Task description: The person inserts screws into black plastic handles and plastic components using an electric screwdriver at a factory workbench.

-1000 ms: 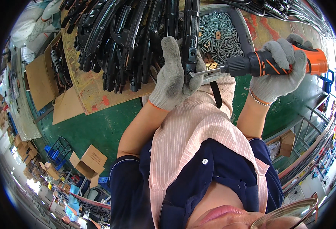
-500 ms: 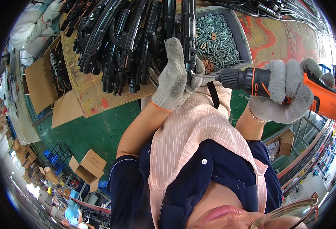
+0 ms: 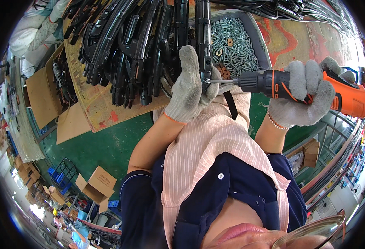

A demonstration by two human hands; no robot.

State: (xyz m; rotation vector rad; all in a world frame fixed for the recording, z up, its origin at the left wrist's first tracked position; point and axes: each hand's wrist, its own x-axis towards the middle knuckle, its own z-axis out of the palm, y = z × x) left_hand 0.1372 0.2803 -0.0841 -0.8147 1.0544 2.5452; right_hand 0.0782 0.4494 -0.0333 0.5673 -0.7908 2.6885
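Grips the orange-and-black drill [image 3: 269, 84] in a closed right hand [image 3: 313, 108], now with its rear lower than a second ago. Cups the lower end of a black bar [image 3: 203, 39] in the half-curled left hand [image 3: 187, 89], thumb extended. Keeps the bit [image 3: 221, 81] at that end, seemingly changing angle rather than working spot. Beyond: screw tray [image 3: 264, 47] beside the bar, black parts [image 3: 139, 54] to the left.
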